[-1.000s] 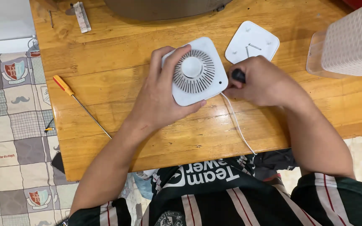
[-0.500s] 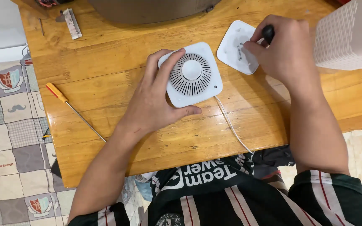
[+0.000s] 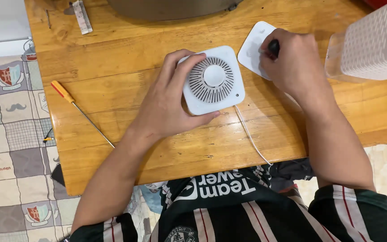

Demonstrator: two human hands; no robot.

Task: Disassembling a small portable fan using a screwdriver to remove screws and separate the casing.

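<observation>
left hand (image 3: 169,105) gripping vented white unit (image 3: 213,80) | right hand (image 3: 292,60) pinching black-handled tool (image 3: 273,47) over white cover plate (image 3: 254,49), lying right of unit

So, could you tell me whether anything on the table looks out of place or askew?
Only mildly: the white cover plate lies detached beside the vented white device, under the right hand, and the orange-handled screwdriver lies near the table's left edge. Nothing looks spilled or damaged.

On the wooden table (image 3: 113,94) lie two screwdrivers, one orange-handled (image 3: 80,112) and one black-handled (image 3: 272,47). There is one square white fan unit (image 3: 213,79), one flat white cover plate (image 3: 252,48), one white cord (image 3: 251,134), one white perforated container (image 3: 372,42) and one small printed strip (image 3: 82,16).
</observation>
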